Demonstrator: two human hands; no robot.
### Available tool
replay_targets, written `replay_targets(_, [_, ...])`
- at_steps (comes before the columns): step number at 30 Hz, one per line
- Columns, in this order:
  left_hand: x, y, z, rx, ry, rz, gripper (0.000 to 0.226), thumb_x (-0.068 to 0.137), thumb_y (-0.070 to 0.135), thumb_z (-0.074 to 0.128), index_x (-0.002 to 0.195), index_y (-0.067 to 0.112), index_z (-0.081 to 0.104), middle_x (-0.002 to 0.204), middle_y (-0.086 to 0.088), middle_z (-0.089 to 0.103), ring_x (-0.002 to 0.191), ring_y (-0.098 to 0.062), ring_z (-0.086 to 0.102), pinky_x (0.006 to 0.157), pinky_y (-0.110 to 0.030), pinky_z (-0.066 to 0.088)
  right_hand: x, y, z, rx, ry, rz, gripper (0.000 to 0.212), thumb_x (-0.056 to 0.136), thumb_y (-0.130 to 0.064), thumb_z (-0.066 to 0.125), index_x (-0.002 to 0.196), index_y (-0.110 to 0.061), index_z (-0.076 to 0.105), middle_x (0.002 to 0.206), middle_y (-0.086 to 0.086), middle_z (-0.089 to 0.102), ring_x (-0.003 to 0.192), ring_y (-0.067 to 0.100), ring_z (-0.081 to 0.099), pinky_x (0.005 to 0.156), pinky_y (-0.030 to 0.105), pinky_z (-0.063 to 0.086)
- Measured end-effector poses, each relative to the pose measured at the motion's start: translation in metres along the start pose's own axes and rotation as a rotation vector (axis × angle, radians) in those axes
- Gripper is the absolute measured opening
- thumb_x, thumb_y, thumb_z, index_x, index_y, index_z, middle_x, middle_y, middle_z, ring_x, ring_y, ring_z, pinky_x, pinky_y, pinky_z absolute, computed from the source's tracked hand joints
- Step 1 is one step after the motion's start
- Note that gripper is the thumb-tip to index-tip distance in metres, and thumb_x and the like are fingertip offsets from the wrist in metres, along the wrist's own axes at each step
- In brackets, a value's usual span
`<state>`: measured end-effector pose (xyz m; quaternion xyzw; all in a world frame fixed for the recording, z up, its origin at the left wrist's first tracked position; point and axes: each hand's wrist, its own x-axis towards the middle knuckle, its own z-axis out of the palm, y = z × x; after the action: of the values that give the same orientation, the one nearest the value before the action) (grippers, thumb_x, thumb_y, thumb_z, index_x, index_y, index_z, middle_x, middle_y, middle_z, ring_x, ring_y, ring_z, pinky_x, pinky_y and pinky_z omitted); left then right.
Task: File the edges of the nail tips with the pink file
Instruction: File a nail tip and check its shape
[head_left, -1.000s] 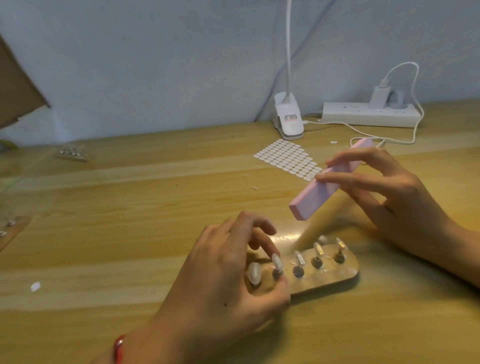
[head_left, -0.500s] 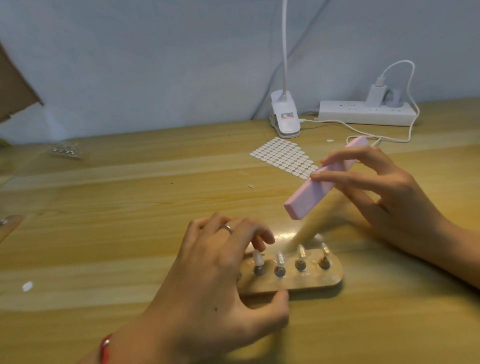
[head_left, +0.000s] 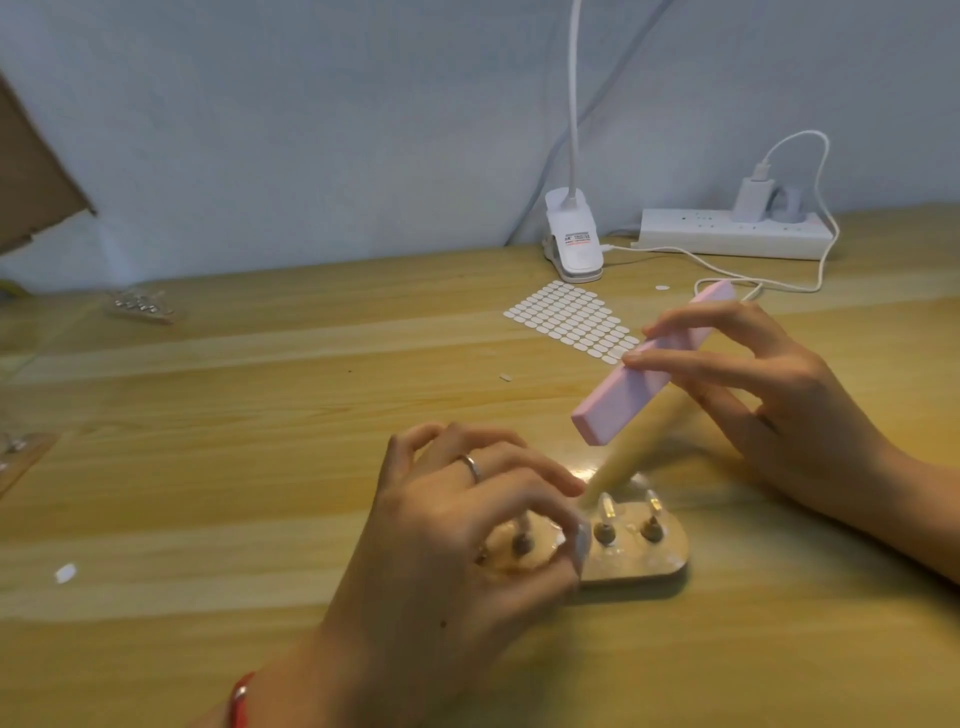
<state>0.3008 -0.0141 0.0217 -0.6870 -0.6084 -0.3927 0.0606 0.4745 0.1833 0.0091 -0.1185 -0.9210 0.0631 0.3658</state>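
Note:
A small wooden holder (head_left: 654, 566) with several posts lies on the table near me. Two clear nail tips (head_left: 605, 506) stand on its right posts. My left hand (head_left: 457, 561) arches over the holder's left half. Its thumb and fingertips pinch a whitish nail tip (head_left: 582, 543), which is blurred. A bare post shows under the palm. My right hand (head_left: 769, 405) holds the pink file (head_left: 623, 395) at its middle. The file slants above and behind the holder, touching nothing.
A sheet of small white oval stickers (head_left: 571, 317) lies behind the file. Further back are a white clip lamp (head_left: 574, 239) and a power strip (head_left: 727, 239) with a charger and cable. A clear packet (head_left: 140, 306) sits far left, cardboard (head_left: 31, 171) above it.
My left hand has slid further over the holder, its fingers closing on a tip on the left side. The right hand and the file have stayed almost still.

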Motion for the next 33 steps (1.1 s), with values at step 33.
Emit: replay_targets(33, [0.003,-0.014,-0.002,-0.053,0.067,-0.095,0.019,0.079,0.036,0.054,0.092,0.044,0.065,0.097,0.017,0.058,0.093,-0.003,0.05,0.088,-0.034,0.023,0.008,-0.071,-0.005,0.122,-0.077,-0.055,0.044,0.093,-0.001,0.05,0.122,-0.031,0.063,0.121,0.006,0.058,0.114,0.025,0.054,0.084,0.037,0.047])
